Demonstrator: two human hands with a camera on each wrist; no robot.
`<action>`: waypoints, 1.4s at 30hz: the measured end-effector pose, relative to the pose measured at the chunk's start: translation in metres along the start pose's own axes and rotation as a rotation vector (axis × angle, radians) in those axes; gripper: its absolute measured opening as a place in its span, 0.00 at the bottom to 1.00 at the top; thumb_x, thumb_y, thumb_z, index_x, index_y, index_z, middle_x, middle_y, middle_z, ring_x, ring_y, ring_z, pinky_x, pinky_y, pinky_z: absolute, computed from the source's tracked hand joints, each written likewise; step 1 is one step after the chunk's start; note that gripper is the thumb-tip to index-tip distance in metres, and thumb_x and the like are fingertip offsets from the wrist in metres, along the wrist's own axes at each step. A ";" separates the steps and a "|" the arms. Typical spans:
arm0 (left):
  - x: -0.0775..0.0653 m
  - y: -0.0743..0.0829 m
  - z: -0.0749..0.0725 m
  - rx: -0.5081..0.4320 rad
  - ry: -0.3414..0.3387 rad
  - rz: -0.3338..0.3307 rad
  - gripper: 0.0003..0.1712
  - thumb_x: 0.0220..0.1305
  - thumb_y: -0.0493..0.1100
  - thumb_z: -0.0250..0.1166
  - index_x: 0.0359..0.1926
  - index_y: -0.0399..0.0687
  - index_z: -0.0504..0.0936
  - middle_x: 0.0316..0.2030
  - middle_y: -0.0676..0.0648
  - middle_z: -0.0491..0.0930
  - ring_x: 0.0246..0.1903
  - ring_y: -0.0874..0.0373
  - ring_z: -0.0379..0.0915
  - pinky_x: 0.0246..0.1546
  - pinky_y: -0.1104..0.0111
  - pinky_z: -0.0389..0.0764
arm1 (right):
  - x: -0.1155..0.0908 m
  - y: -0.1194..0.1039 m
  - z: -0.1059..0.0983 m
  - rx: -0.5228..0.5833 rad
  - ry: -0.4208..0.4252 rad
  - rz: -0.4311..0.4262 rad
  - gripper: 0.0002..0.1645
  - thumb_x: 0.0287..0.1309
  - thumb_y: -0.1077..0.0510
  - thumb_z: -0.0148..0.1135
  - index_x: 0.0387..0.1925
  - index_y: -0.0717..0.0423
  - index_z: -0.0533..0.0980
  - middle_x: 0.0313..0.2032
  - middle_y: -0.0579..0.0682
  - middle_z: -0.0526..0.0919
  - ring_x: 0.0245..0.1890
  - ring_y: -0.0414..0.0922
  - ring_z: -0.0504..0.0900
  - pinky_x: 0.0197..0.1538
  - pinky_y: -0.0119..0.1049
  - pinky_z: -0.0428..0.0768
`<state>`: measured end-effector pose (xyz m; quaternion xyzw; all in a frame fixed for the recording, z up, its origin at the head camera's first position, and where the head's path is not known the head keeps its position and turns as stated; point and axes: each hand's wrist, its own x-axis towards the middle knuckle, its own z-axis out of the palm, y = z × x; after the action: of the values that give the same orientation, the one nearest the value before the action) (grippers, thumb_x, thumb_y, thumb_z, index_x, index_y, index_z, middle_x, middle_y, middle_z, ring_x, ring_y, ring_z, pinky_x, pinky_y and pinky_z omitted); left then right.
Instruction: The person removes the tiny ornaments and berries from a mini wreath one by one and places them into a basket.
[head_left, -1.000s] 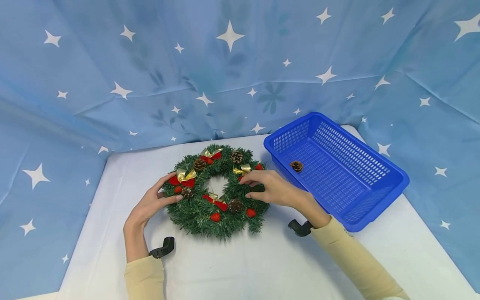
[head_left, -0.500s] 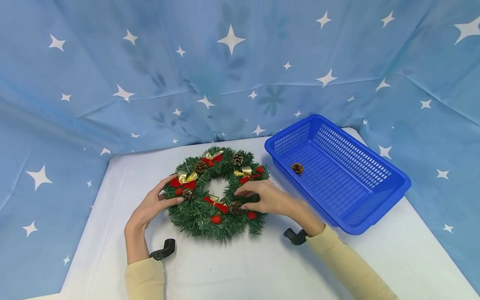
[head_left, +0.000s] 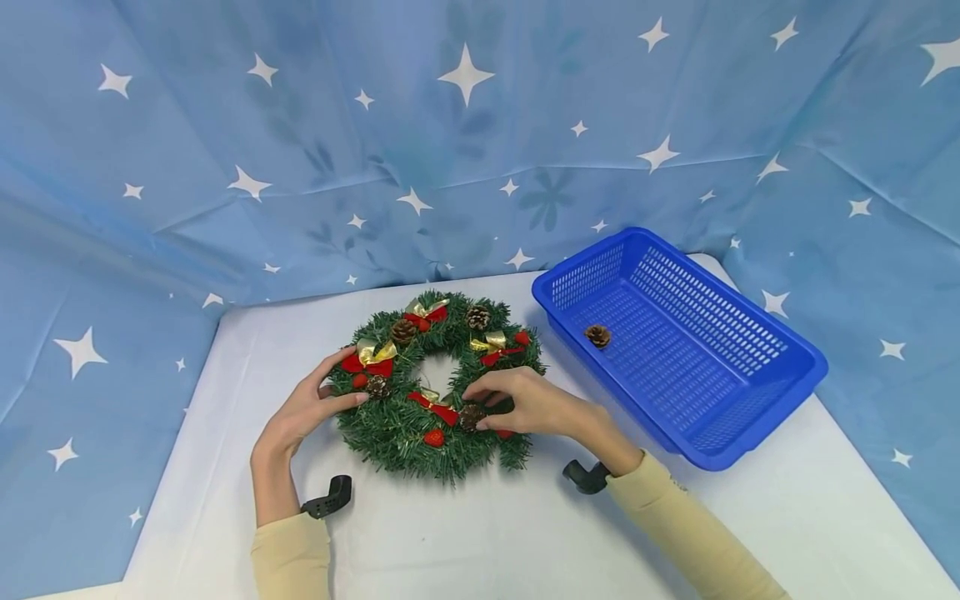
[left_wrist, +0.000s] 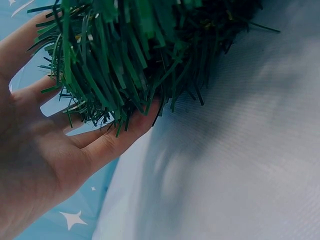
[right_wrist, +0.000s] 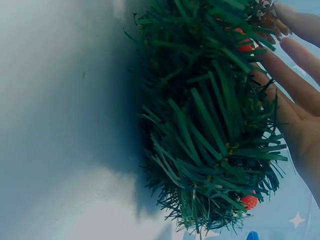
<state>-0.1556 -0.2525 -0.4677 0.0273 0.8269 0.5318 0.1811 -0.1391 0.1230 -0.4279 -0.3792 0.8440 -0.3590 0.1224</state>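
Observation:
A green Christmas wreath (head_left: 405, 442) lies on the white table, trimmed with red and gold bows, red berries and several pine cones. My left hand (head_left: 300, 412) grips its left side, thumb on top near a small cone (head_left: 377, 387); in the left wrist view those fingers reach around the tinsel (left_wrist: 115, 55). At the wreath's lower right, my right hand (head_left: 536, 404) pinches a brown pine cone (head_left: 470, 416) set beside a red bow (head_left: 433, 407). Seen from the right wrist, thumb and fingers close around that cone (right_wrist: 270, 22), partly hidden by green tinsel.
To the right of the wreath stands a blue plastic basket (head_left: 772, 400) with one loose pine cone (head_left: 597, 336) inside. Blue cloth with white stars (head_left: 465, 167) hangs behind the table (head_left: 450, 542) and along both its sides.
My right hand has moved from the wreath's right-hand bow down and left to the lower-right pine cone, and now pinches it. My left hand keeps its hold on the left side.

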 end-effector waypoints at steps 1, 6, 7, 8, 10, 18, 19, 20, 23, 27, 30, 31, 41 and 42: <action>0.000 0.000 0.000 0.002 0.000 0.001 0.50 0.64 0.57 0.73 0.80 0.75 0.55 0.83 0.45 0.42 0.76 0.25 0.46 0.66 0.25 0.54 | 0.000 0.000 0.001 -0.003 -0.004 0.002 0.24 0.61 0.57 0.74 0.59 0.55 0.81 0.55 0.52 0.86 0.49 0.46 0.88 0.51 0.30 0.84; 0.000 0.000 -0.001 -0.004 0.002 -0.001 0.50 0.64 0.57 0.74 0.80 0.76 0.56 0.83 0.46 0.42 0.76 0.26 0.47 0.66 0.26 0.55 | 0.001 0.002 0.005 -0.035 -0.032 -0.004 0.24 0.63 0.58 0.73 0.60 0.54 0.81 0.55 0.50 0.86 0.50 0.44 0.87 0.53 0.33 0.84; 0.000 0.000 -0.001 -0.004 0.000 0.000 0.50 0.64 0.57 0.74 0.80 0.76 0.56 0.83 0.46 0.42 0.76 0.26 0.46 0.66 0.26 0.54 | 0.002 0.002 0.005 -0.044 -0.036 -0.011 0.24 0.63 0.58 0.72 0.60 0.54 0.81 0.55 0.49 0.86 0.50 0.44 0.87 0.53 0.34 0.84; 0.000 0.000 -0.001 -0.003 -0.001 0.001 0.50 0.64 0.57 0.74 0.80 0.75 0.55 0.83 0.46 0.41 0.76 0.25 0.46 0.66 0.25 0.54 | 0.002 0.001 0.006 -0.050 -0.039 -0.019 0.24 0.63 0.58 0.71 0.61 0.54 0.81 0.55 0.49 0.86 0.51 0.44 0.87 0.54 0.36 0.84; -0.001 0.000 -0.001 -0.003 -0.002 0.000 0.50 0.64 0.57 0.73 0.80 0.76 0.55 0.83 0.46 0.41 0.76 0.25 0.45 0.66 0.25 0.53 | 0.002 0.001 0.007 -0.060 -0.044 -0.032 0.23 0.64 0.59 0.70 0.61 0.53 0.81 0.56 0.49 0.86 0.53 0.44 0.86 0.55 0.39 0.84; -0.002 0.001 0.000 -0.003 -0.007 -0.002 0.49 0.64 0.57 0.73 0.80 0.76 0.55 0.83 0.46 0.40 0.77 0.24 0.42 0.67 0.25 0.52 | 0.001 0.000 0.008 -0.044 -0.044 -0.042 0.22 0.64 0.61 0.68 0.60 0.52 0.81 0.57 0.48 0.86 0.56 0.46 0.85 0.57 0.46 0.84; -0.002 0.001 0.000 -0.002 -0.008 -0.004 0.50 0.64 0.57 0.73 0.80 0.76 0.55 0.83 0.46 0.40 0.77 0.24 0.42 0.67 0.25 0.52 | 0.001 0.000 0.007 -0.045 -0.040 -0.043 0.22 0.64 0.61 0.68 0.60 0.52 0.82 0.56 0.49 0.86 0.56 0.46 0.85 0.57 0.46 0.84; -0.003 0.001 0.000 -0.002 -0.008 -0.005 0.50 0.64 0.57 0.73 0.80 0.76 0.55 0.83 0.46 0.40 0.77 0.25 0.43 0.66 0.25 0.52 | 0.000 -0.001 0.007 -0.046 -0.034 -0.044 0.22 0.64 0.61 0.68 0.60 0.52 0.82 0.56 0.49 0.86 0.55 0.46 0.85 0.56 0.45 0.84; -0.003 0.001 -0.001 -0.001 -0.007 -0.009 0.50 0.64 0.57 0.73 0.80 0.76 0.55 0.83 0.46 0.40 0.77 0.26 0.46 0.66 0.26 0.54 | 0.000 -0.001 0.006 -0.046 -0.020 -0.049 0.22 0.63 0.63 0.68 0.59 0.53 0.82 0.55 0.49 0.87 0.53 0.45 0.86 0.55 0.42 0.85; -0.003 0.001 -0.001 0.003 -0.005 -0.005 0.50 0.64 0.57 0.73 0.80 0.76 0.55 0.83 0.46 0.41 0.76 0.26 0.48 0.66 0.26 0.55 | 0.000 -0.001 0.005 -0.029 -0.012 -0.050 0.21 0.64 0.64 0.67 0.58 0.55 0.82 0.53 0.49 0.87 0.50 0.43 0.87 0.52 0.38 0.85; -0.003 0.001 -0.001 0.003 -0.004 0.001 0.49 0.65 0.57 0.73 0.80 0.75 0.55 0.83 0.46 0.41 0.76 0.26 0.46 0.66 0.25 0.54 | 0.000 0.000 0.004 -0.021 -0.006 -0.055 0.20 0.63 0.65 0.67 0.58 0.56 0.82 0.52 0.50 0.88 0.46 0.42 0.88 0.49 0.38 0.86; -0.002 0.001 -0.001 0.004 -0.004 0.001 0.49 0.65 0.57 0.73 0.80 0.75 0.55 0.83 0.47 0.41 0.76 0.25 0.46 0.66 0.25 0.54 | 0.000 -0.001 0.003 -0.022 -0.002 -0.059 0.20 0.63 0.65 0.67 0.57 0.56 0.82 0.52 0.51 0.88 0.45 0.42 0.87 0.48 0.39 0.86; -0.003 0.002 0.000 -0.004 -0.005 -0.008 0.50 0.65 0.56 0.73 0.80 0.74 0.55 0.83 0.46 0.40 0.77 0.26 0.45 0.67 0.26 0.53 | 0.000 0.000 0.000 -0.046 0.015 -0.067 0.19 0.64 0.64 0.67 0.56 0.56 0.83 0.51 0.49 0.88 0.40 0.36 0.86 0.44 0.29 0.83; -0.003 0.002 0.000 -0.002 -0.004 -0.008 0.50 0.65 0.56 0.73 0.80 0.74 0.55 0.83 0.45 0.40 0.77 0.26 0.46 0.67 0.26 0.53 | 0.000 0.000 0.000 -0.048 0.017 -0.068 0.19 0.64 0.64 0.67 0.56 0.56 0.83 0.51 0.49 0.88 0.40 0.36 0.86 0.44 0.29 0.83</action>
<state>-0.1535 -0.2527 -0.4654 0.0248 0.8261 0.5316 0.1851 -0.1391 0.1228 -0.4275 -0.4074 0.8400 -0.3458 0.0940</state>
